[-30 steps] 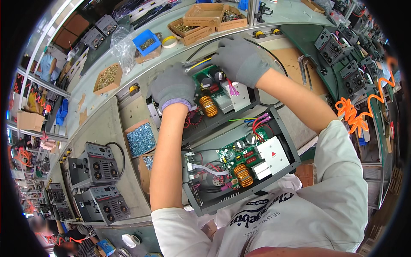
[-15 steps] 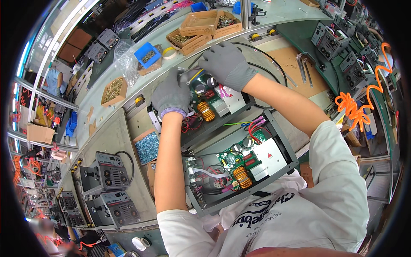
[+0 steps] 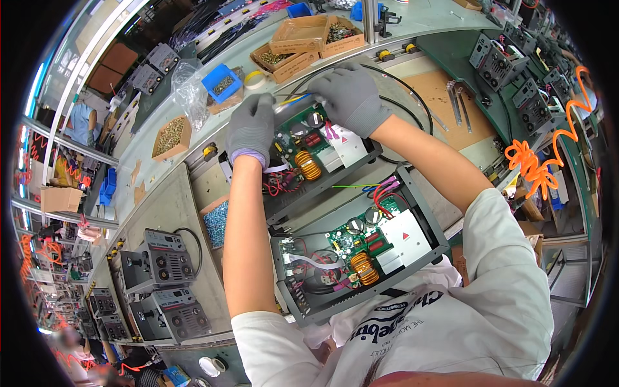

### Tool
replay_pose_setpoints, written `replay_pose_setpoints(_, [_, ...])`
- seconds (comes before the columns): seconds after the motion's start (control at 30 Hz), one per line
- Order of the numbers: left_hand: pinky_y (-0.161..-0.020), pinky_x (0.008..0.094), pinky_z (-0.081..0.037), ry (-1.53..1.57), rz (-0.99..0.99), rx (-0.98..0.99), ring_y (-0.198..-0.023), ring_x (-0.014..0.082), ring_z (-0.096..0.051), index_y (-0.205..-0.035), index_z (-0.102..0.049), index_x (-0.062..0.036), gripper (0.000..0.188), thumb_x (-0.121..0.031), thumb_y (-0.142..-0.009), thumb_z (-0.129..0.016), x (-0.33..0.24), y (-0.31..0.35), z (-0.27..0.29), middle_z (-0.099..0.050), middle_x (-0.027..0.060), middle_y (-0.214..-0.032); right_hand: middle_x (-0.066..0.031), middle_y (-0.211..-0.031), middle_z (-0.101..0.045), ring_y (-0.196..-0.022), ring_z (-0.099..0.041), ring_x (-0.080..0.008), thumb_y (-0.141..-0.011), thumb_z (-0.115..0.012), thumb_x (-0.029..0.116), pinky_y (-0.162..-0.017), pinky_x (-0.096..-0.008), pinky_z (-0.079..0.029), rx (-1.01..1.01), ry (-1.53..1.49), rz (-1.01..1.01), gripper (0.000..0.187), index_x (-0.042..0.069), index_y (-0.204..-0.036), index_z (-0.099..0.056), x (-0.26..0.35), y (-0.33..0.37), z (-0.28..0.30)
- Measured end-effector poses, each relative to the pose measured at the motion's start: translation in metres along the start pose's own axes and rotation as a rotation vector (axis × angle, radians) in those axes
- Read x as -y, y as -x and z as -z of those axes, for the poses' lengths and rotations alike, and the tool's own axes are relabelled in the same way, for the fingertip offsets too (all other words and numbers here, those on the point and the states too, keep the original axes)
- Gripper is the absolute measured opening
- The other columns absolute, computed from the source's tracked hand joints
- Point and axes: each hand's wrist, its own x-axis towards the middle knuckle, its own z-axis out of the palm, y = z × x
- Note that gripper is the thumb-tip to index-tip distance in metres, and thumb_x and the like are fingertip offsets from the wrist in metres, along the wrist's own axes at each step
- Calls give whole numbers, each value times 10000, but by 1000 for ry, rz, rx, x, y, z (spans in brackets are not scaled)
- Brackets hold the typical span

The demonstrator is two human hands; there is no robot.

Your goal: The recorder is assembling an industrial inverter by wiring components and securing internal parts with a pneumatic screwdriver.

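Currently two open grey metal chassis lie on the tabletop (image 3: 174, 200), lids off. The far unit (image 3: 322, 155) is under work: its green circuit board, copper-wound coil and white heat-sink block are seated, and loose red and white leads suggest wiring is not finished. The left hand (image 3: 251, 126), in a grey knit glove, is closed on the unit's far left edge. The right hand (image 3: 348, 97), likewise gloved, pinches thin yellow and blue wires (image 3: 293, 99) at the board's top edge. The near unit (image 3: 361, 251) appears similarly populated, untouched, cables slack. Cardboard trays (image 3: 303, 39) of small parts stand beyond.
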Motion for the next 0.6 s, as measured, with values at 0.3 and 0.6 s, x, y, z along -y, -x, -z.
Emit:
replay_pose_setpoints(0.3, [-891, 364, -509, 211, 18, -78, -981, 298, -712, -1115, -762, -89, 458, -457, -892, -606, 1, 4, -10, -745, 181, -1049, -168, -925, -626, -906, -620, -377, -910, -620, 111, -785, -466, -500, -261, -347, -348, 152, 65, -1048, -577, -1, 10, 6])
replay_pose_setpoints(0.6, [-822, 307, -511, 629, -105, -61, -870, 179, -682, -1045, -747, 20, 350, -290, -921, -642, -16, -16, -21, -751, 130, -905, -176, -997, -647, -942, -629, -404, -917, -614, 101, -805, -474, -510, -183, -386, -390, 153, 70, -1062, -580, -3, 21, 4])
